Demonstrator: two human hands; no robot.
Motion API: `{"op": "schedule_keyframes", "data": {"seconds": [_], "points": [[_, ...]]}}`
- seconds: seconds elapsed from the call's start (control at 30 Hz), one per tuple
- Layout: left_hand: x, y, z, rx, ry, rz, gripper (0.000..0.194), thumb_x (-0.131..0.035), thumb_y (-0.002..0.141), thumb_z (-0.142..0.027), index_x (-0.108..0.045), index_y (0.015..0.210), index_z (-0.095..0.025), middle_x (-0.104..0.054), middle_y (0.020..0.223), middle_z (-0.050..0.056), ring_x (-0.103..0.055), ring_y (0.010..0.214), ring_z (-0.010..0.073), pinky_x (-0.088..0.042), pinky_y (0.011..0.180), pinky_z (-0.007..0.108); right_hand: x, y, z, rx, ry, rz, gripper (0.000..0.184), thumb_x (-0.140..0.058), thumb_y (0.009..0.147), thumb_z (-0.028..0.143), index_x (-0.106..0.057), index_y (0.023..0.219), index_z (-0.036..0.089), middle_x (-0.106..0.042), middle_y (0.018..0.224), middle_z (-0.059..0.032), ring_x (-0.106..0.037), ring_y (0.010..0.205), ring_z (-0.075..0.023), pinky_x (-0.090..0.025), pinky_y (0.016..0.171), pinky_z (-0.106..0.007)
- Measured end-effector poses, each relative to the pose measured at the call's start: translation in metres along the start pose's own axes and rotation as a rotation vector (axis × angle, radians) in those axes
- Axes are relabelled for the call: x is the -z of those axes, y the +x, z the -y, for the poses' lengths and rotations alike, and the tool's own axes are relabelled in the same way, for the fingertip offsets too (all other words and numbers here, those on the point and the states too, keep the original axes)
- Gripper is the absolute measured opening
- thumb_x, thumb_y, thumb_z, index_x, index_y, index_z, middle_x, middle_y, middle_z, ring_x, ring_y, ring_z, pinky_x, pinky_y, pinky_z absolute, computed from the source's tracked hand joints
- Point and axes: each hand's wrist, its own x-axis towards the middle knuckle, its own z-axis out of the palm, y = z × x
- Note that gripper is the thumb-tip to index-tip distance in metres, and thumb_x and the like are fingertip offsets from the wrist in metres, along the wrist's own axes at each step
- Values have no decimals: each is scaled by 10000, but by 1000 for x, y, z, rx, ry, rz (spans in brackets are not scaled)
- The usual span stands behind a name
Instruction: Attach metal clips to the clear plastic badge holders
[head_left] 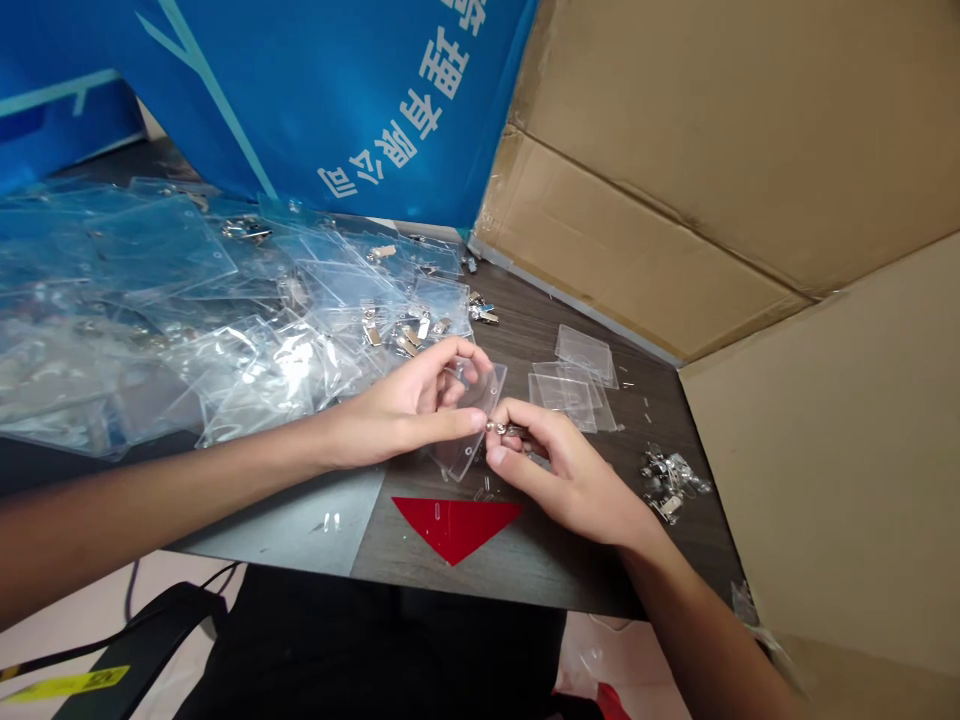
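Note:
My left hand [431, 400] grips a clear plastic badge holder [459, 462], thumb on its near face and fingers curled behind. Small punched holes line the holder's right edge. Pinched in my right hand [551, 455] is a small metal badge clip [501, 428], which meets that holed edge close to my left thumb. Whether the clip's strap passes through a hole I cannot tell. Right behind my hands lie several loose clear holders [574, 390]. A red triangular piece [456, 525] rests on the table just in front of them.
A large heap of clear holders [165, 250], some with metal clips, covers the left of the table [420, 560]. Several loose clips [667, 485] lie at the right. Cardboard panels [615, 240] stand behind and to the right, beside a blue printed banner [337, 90].

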Motion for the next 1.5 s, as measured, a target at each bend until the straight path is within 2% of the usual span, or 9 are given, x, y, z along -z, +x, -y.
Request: {"op": "schedule_keyframes", "data": {"seconds": [0.13,0.3,0.4,0.93,1.1,1.23,1.37,1.43,1.5], "points": [[-3,1,1,-72,98,-60,451,-878,928,-374,-594,1254,-246,-557,1062,20,-525,846,164,-473,729,305,-4,1,0,39,-75,-45,186,-753,993,306,-605,902,238,-516,821,39,-465,733,-154,-394,712,-323],[-6,-1,3,-162,264,-180,445,-882,898,-327,-598,1232,-250,-606,1216,68,-644,1132,251,-538,967,398,-8,0,1,97,-168,-98,138,-700,1027,272,-623,919,233,-540,873,21,-502,752,-156,-419,723,-323],[-7,-1,3,-201,297,-211,432,-879,912,-336,-603,1233,-251,-605,1227,71,-646,1166,264,-529,1033,429,-8,-1,1,122,-225,-120,105,-670,1047,246,-634,949,233,-567,914,5,-525,778,-164,-440,736,-323],[-8,-5,10,-238,458,-302,433,-921,914,-352,-629,1224,-268,-571,1137,37,-584,961,214,-472,844,366,-6,4,-5,134,-313,-103,265,-456,1194,265,-596,970,244,-613,995,-38,-611,926,-214,-455,857,-361],[-10,-7,4,-260,520,-304,420,-911,919,-322,-631,1228,-272,-525,1113,19,-520,874,185,-454,794,346,-7,8,-10,212,-332,-152,268,-477,1169,215,-605,934,237,-615,956,-37,-607,885,-205,-466,834,-350],[-8,-6,3,-243,512,-307,484,-929,890,-438,-606,1214,-278,-551,1140,33,-572,942,227,-464,827,379,-4,9,-8,223,-310,-125,242,-544,1145,224,-705,964,227,-675,957,-39,-641,889,-198,-501,834,-344],[4,-2,-1,-166,507,-370,663,-999,758,-493,-560,1204,-272,-532,1236,40,-603,1003,236,-510,874,385,20,10,-7,140,-357,-155,276,-612,1140,341,-763,1355,258,-784,1161,-64,-723,1033,-221,-566,944,-382],[15,0,-7,-128,559,-402,552,-905,862,-456,-571,1253,-254,-495,1212,32,-562,929,189,-507,846,360,45,6,-9,61,-468,-354,323,-601,1137,361,-761,1389,239,-804,1213,-92,-741,1047,-235,-574,947,-402],[28,4,-18,-106,652,-413,423,-744,996,-449,-621,1344,-241,-474,1104,21,-532,913,190,-504,840,353,77,-2,-12,-60,-684,-566,250,-618,1099,290,-805,1234,193,-814,1221,-135,-750,1056,-262,-560,972,-435]]}}
